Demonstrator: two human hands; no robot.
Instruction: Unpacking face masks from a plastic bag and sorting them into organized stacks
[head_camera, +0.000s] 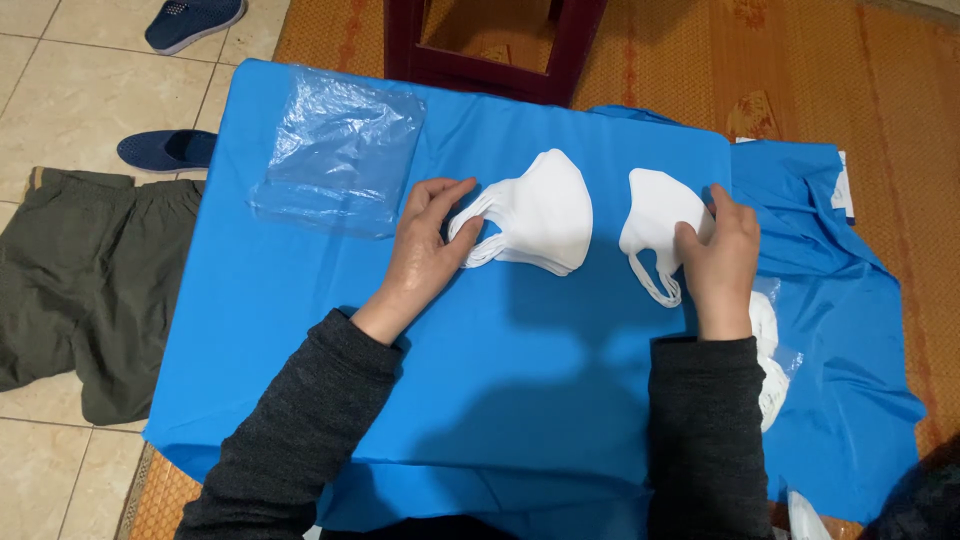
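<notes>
A stack of white folded face masks (545, 213) lies on the blue cloth-covered table (470, 360). My left hand (425, 240) rests at the stack's left edge, fingers pinching its ear loops. A single white mask (652, 215) lies to the right, its loops hanging toward me. My right hand (718, 258) presses on that mask's right side, fingers closed over its edge. Both arms wear dark grey sleeves.
A pile of clear plastic bags (335, 150) lies at the table's back left. A bagged mask (770, 360) sits by my right forearm. Blue cloth (830, 300) drapes to the right. Green trousers (80, 270) and blue shoes (165, 148) lie on the floor; a dark red stool (490, 60) stands behind.
</notes>
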